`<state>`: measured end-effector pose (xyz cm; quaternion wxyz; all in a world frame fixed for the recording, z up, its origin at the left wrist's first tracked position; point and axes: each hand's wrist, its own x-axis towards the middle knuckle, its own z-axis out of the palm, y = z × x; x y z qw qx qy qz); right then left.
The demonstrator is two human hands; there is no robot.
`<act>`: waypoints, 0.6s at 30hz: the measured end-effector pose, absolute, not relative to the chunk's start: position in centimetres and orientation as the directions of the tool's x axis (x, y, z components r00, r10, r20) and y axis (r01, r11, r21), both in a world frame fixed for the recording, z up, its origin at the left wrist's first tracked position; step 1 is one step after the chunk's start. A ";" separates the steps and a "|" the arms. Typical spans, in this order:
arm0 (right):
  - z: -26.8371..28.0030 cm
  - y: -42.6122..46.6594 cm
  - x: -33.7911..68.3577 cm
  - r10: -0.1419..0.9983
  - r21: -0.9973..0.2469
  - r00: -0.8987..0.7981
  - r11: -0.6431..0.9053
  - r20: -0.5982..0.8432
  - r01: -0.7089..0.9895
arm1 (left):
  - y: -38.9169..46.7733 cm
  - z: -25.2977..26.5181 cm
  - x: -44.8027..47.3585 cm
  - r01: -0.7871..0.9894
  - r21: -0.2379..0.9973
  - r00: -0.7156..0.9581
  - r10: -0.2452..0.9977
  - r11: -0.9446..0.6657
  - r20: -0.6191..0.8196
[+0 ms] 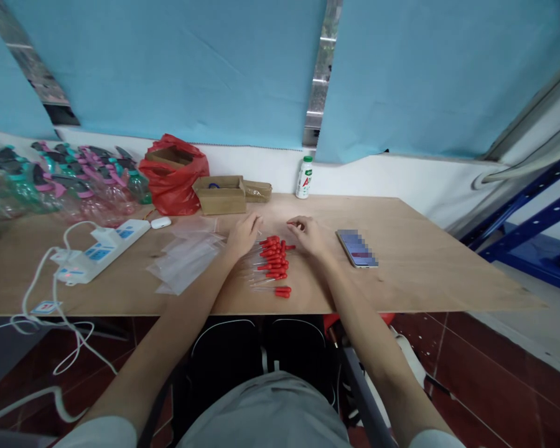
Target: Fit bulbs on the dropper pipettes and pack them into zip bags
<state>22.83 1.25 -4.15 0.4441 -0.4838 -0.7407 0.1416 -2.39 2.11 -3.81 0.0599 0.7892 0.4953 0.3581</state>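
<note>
Several glass droppers with red rubber bulbs (pixel 273 261) lie in a pile on the table, their clear tubes pointing left. Just beyond the pile's left side is my left hand (pixel 244 236), fingers closed in a pinch; a thin pale bit shows by the fingertips, too small to name. My right hand (pixel 308 235) is to the pile's right, thumb and forefinger closed on a small red piece that looks like a dropper bulb. Beside my left forearm lie clear plastic bags (pixel 182 261), partly overlapping.
A power strip (pixel 102 252) with white cables and a white earbud case (pixel 161 223) are at left. Spray bottles (pixel 74 180), a red bag (pixel 175 180), a cardboard box (pixel 220 198) and a white bottle (pixel 304 177) line the back. A phone (pixel 357 249) lies at right.
</note>
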 end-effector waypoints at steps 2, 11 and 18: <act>-4.0 1.2 22.3 0.808 -0.662 -0.089 0.535 0.583 0.525 | 1.4 -3.5 -2.1 0.733 0.403 0.335 0.806 -0.548 0.488; -3.6 -0.2 20.4 0.828 -0.825 -0.131 0.558 0.546 0.090 | 0.4 -3.4 -1.4 0.601 0.368 0.477 0.688 -0.710 0.547; -3.7 -0.4 20.1 0.851 -0.858 -0.172 0.511 0.496 0.057 | 0.9 -4.0 -1.5 0.569 0.400 0.418 0.672 -0.719 0.611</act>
